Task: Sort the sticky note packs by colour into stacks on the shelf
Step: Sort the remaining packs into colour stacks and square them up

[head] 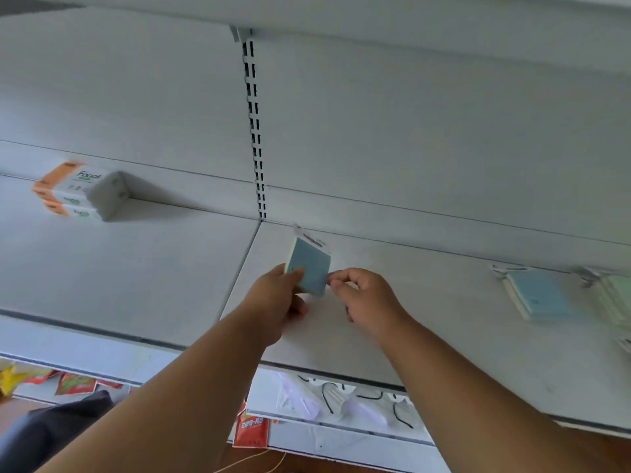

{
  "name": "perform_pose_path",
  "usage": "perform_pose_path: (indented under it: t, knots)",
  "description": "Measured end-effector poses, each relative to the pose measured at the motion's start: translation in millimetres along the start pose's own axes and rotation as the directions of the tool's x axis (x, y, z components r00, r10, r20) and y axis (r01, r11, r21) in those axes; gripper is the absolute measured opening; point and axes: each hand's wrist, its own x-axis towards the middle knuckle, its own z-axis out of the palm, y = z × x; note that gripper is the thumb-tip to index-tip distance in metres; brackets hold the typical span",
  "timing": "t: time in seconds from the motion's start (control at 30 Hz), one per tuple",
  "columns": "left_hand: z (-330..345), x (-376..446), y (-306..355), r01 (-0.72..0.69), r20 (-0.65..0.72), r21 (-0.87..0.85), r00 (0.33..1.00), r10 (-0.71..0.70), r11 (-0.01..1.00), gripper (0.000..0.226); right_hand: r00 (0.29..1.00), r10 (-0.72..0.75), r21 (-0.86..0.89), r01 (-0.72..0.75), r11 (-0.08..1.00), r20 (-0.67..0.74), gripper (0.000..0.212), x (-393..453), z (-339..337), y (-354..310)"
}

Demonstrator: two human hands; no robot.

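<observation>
Left hand (277, 302) grips a blue sticky note pack (309, 268) tilted above the shelf (426, 302); right hand (362, 298) pinches its edge; another blue pack (539, 295) lies well apart

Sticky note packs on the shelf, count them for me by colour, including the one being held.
Blue sticky note packs: 2, the held blue pack gripped by the left hand, and the light blue pack lying flat.
Green sticky note packs: 1, the pale green pack, partly cut off.
Total: 3

left hand (278, 302) gripping blue pack (309, 268), white shelf (444, 319)
</observation>
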Motion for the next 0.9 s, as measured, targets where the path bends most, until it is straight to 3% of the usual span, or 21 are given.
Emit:
perform_pose_path:
  t: [0.07,0.13,0.23,0.33,0.43,0.53,0.63,0.9]
  knots:
    - [6,-4,-3,0.040,0.129,-0.118,0.991,-0.024,0.992,0.017,0.989,0.020,-0.033,-0.025,0.999,-0.149,0.014,-2,-21,6]
    - [20,-14,-5,0.081,0.275,-0.137,0.960,-0.041,0.987,0.017,0.987,0.082,0.105,-0.067,0.992,-0.138,0.020,-11,-43,7]
    - [50,-24,-16,0.048,0.350,-0.002,0.936,-0.044,0.999,0.016,0.983,0.146,0.336,-0.100,0.936,-0.112,0.019,-29,-70,7]
    - [85,-27,-34,-0.092,0.267,0.266,0.963,0.018,0.959,0.008,0.964,0.205,0.340,-0.137,0.930,-0.171,0.020,-43,-102,27]
    - [125,-31,-50,-0.197,0.224,0.516,0.970,0.091,0.834,0.014,0.933,0.247,0.172,-0.206,0.963,-0.261,0.026,-50,-140,56]
    - [168,-38,-62,-0.289,0.259,0.662,0.954,0.150,0.692,0.019,0.911,0.238,-0.111,-0.290,0.951,-0.337,0.028,-55,-179,80]
    - [211,-45,-77,-0.352,0.286,0.769,0.936,0.205,0.534,0.023,0.910,0.207,-0.217,-0.298,0.930,-0.360,0.030,-67,-220,95]
    - [313,-78,-116,-0.311,0.248,0.906,0.939,0.236,0.285,0.025,0.941,0.196,-0.473,-0.311,0.824,-0.276,0.042,-81,-308,142]
